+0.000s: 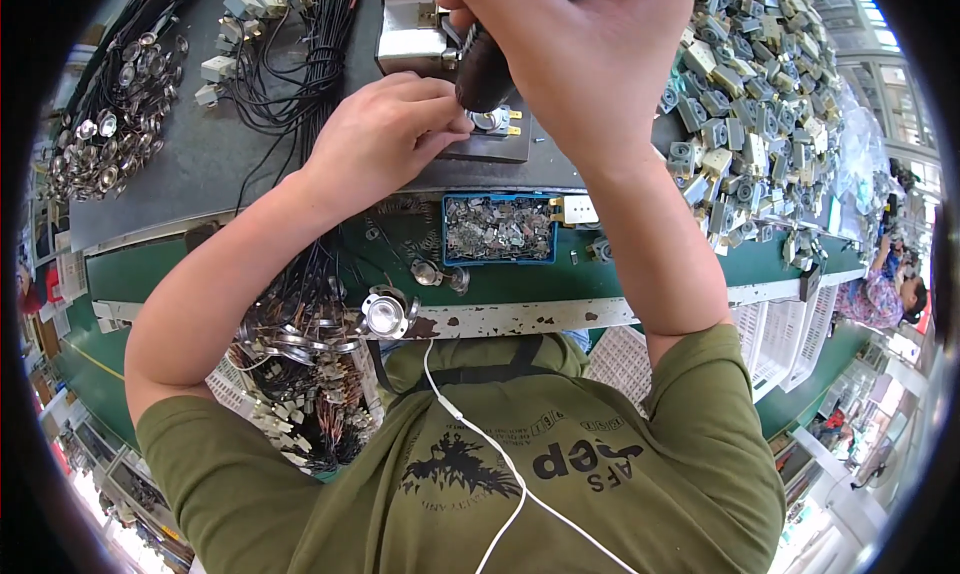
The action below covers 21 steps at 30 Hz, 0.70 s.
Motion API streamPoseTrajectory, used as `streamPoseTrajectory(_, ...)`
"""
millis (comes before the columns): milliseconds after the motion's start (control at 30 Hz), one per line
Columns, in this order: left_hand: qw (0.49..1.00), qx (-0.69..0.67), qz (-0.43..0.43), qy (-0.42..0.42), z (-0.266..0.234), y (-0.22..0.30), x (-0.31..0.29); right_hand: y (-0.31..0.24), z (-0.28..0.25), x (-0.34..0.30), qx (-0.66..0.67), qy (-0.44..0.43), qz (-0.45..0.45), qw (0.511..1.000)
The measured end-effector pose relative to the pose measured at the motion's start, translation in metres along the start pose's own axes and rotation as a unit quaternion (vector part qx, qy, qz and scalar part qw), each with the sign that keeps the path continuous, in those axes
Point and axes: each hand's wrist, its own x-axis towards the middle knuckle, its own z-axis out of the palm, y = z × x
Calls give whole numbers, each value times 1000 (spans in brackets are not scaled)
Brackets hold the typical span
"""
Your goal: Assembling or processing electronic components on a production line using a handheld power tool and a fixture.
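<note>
My left hand is closed, its fingertips together at a small white-and-metal part with brass tabs on a dark metal block. What the fingertips pinch is hidden behind them. My right hand is raised above it, fingers curled round a dark handle whose rounded end comes down close to the left fingertips. Part of that handle is covered by the right hand. Just behind stands a shiny metal fixture.
A blue tray of small metal pieces sits near the front edge. Grey-and-cream switch-like parts are heaped at right. Black wire bundles and round metal cups lie at left. More wired cups hang over the front edge.
</note>
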Motion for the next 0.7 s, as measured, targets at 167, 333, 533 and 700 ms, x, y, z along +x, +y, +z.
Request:
streamPoseTrajectory(167,1000,-16,2,-14,0,-3,0,-3,2,14,-44,-49,20,998)
streamPoseTrajectory(333,986,-19,-158,-52,-1,3,5,6,-2,10,-30,-86,74,993)
streamPoseTrajectory(533,982,55,-103,-146,-10,1,13,9,3,-1,41,-41,16,998)
streamPoseTrajectory(700,989,66,-70,-115,-4,-8,7,20,-7,14,-71,-179,-141,971)
